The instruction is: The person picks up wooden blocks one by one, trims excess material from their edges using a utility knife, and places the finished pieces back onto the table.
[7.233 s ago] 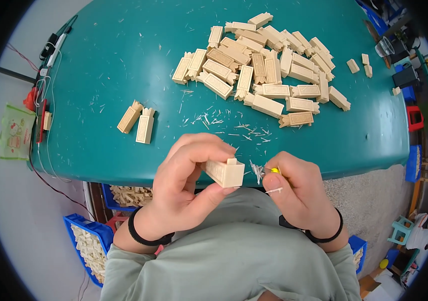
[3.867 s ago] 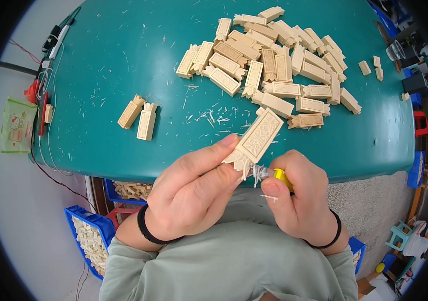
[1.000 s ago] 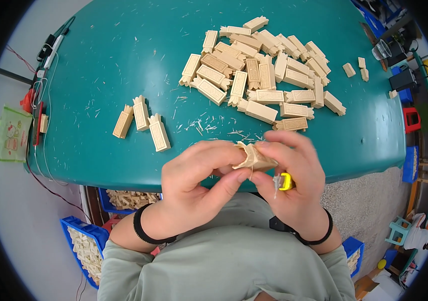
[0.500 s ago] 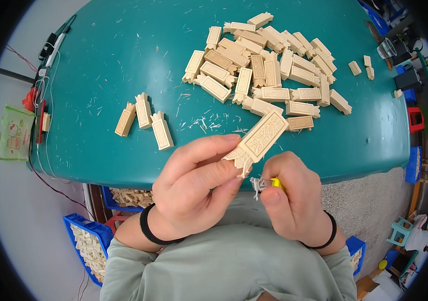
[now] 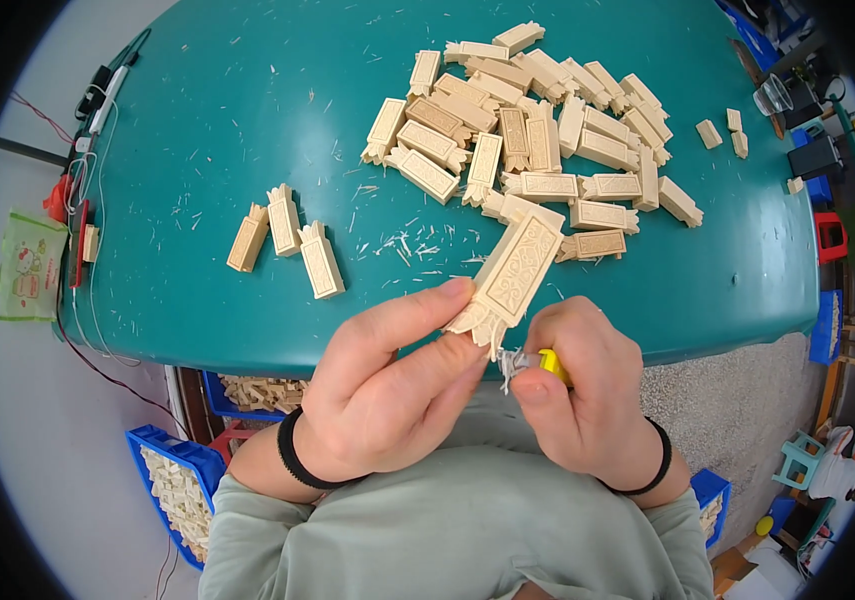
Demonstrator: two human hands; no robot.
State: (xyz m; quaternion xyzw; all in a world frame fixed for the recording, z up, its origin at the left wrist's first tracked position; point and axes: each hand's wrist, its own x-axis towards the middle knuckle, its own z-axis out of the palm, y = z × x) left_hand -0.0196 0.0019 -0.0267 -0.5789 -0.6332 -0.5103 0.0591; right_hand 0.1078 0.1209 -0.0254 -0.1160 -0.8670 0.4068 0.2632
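Between the fingertips and thumb of my left hand (image 5: 387,385) a cream carved block (image 5: 518,265) is held up, tilted, its jagged end toward me. The front face bears a framed scroll relief. My right hand (image 5: 587,390) is closed around a yellow-handled craft knife (image 5: 551,366); most of the handle is hidden in the fist. Pale shavings (image 5: 509,370) cling about the knife's blade, close to the block's jagged end. Whether the blade touches the block I cannot tell. Past my hands, a pile of similar blocks (image 5: 542,187) covers the far middle of the table.
On the green table (image 5: 217,110), three blocks (image 5: 285,222) lie at the left and thin shavings (image 5: 407,243) are scattered about. A few small blocks (image 5: 709,134) sit far right. Blue crates (image 5: 179,450) of pieces stand below the left side. A power strip (image 5: 110,100) runs along the left edge.
The block in my left hand has turned more upright and come slightly down and left. My right hand, with the craft knife, has shifted a little toward its jagged end.
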